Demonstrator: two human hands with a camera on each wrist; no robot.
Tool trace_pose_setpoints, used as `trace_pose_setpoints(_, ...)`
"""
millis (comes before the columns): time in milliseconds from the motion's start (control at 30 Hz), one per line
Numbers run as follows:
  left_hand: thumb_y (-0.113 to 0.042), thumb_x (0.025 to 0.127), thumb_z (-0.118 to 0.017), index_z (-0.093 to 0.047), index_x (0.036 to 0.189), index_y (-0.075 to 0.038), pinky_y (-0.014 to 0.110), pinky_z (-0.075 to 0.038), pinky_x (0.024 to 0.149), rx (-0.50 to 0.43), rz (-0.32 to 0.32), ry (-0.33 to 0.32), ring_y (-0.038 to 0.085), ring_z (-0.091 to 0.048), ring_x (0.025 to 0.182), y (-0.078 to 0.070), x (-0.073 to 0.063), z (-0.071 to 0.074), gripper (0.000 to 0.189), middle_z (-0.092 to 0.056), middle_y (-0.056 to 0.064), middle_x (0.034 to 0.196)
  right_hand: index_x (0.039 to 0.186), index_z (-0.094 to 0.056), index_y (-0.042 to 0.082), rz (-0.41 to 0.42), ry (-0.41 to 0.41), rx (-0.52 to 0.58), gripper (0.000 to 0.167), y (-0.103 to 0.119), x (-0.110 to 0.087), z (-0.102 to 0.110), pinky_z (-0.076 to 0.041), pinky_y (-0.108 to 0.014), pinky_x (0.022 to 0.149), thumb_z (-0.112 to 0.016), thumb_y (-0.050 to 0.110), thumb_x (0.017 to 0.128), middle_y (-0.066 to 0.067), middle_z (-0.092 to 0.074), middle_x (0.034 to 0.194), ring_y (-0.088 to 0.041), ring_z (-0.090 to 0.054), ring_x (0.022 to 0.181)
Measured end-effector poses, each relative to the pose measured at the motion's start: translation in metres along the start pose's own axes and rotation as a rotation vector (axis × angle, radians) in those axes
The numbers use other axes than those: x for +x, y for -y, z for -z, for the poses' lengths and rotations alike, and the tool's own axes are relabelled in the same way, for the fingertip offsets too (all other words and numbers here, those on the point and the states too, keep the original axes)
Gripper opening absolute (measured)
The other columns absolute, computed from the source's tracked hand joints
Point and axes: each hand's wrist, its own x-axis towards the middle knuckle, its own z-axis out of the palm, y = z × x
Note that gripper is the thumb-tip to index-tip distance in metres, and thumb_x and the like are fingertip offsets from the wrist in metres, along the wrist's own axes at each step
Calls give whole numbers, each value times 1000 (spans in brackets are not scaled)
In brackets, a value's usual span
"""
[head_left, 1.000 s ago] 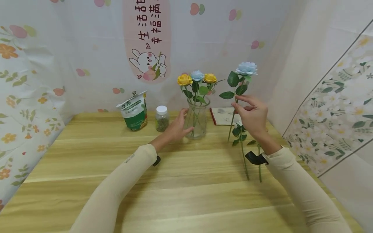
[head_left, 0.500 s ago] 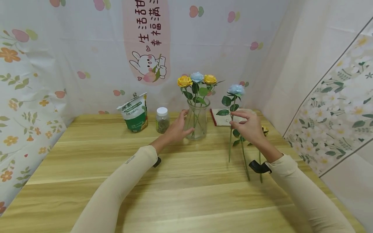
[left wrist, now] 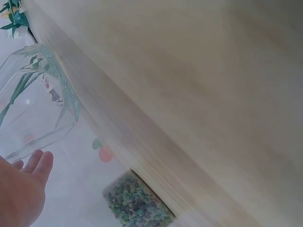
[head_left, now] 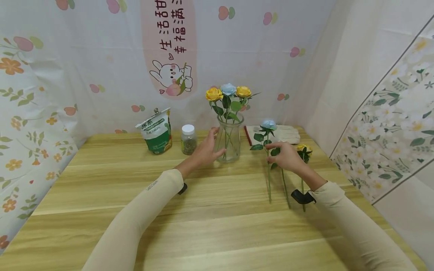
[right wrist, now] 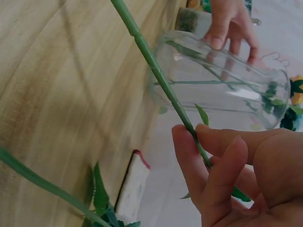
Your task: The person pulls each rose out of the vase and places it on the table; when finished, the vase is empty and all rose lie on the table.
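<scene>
My right hand point(head_left: 286, 156) pinches the green stem of a blue rose point(head_left: 268, 125) between thumb and fingertips. The rose stands upright, its stem reaching down toward the table. In the right wrist view that stem point(right wrist: 163, 82) runs diagonally across the glass vase point(right wrist: 213, 80). My left hand point(head_left: 205, 150) rests at the left side of the vase, thumb low at the front and fingers extended toward the back. In the vase stand a yellow rose point(head_left: 213, 94), another blue rose point(head_left: 228, 89) and a second yellow rose point(head_left: 243, 91).
Another yellow rose point(head_left: 304, 150) lies right of my right hand. Beside it lies a further stem point(head_left: 285, 188), its bloom hidden. A white cloth item with a red edge point(head_left: 286, 134) sits behind. Left of the vase are a white-capped jar point(head_left: 188, 140) and a green-white pouch point(head_left: 156, 131).
My right hand has lowered the blue rose from above the table and moved slightly left, uncovering the lying yellow rose. The left hand has stayed at the vase.
</scene>
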Motion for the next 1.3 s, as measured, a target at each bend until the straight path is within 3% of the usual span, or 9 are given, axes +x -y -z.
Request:
trace_pose_setpoints(233,-27,95,-69,-14,152,-10,49,-51,92,10,12,16,31,-46,135,-1,1,-1,81,-28,14,158,133,-61,2,-45,52,-39,46,-6,0,-6,-44,-33,42,-74,13,89,-21,-72,103,-35,-69,63)
trace_pose_setpoints(400,-26,95,-69,-15,151,-10,50,-49,96,-2,14,16,31,-45,135,-4,1,2,80,-28,14,159,133,-60,-1,-54,74,33,46,-11,2,-9,-51,-34,48,-73,9,90,-28,-52,139,-35,-70,69)
trace_pose_setpoints(467,-26,95,-69,-15,151,-10,50,-48,97,-3,18,17,31,-45,135,-5,2,2,80,-29,14,158,134,-59,-2,-70,88,54,47,-13,3,-10,-50,-33,49,-73,8,90,-29,-44,146,-36,-68,67)
trace_pose_setpoints(800,-25,94,-70,-16,150,-10,50,-49,96,1,21,14,31,-46,135,-4,1,0,80,-30,14,158,134,-57,-6,-105,155,100,51,-28,11,-20,-52,-32,51,-75,4,87,-30,-51,136,-13,-48,44)
trace_pose_setpoints(1067,-26,94,-70,-15,151,-10,50,-49,96,-3,17,16,31,-46,135,-2,1,-1,81,-29,15,158,134,-55,-9,-86,158,55,52,-29,10,-21,-52,-33,51,-74,4,87,-32,-53,133,-11,-45,41)
trace_pose_setpoints(1167,-26,94,-70,-15,152,-10,50,-49,96,-3,16,18,31,-46,135,-1,1,-1,81,-28,15,158,134,-54,-10,-86,164,61,51,-30,11,-20,-53,-34,51,-73,4,88,-32,-54,132,-16,-57,48)
trace_pose_setpoints(1300,-27,94,-69,-15,152,-10,49,-49,96,-3,19,26,31,-46,135,-2,1,0,81,-29,15,158,132,-55,-12,-89,175,62,48,-29,13,-17,-56,-38,54,-72,4,89,-32,-58,128,-25,-72,72)
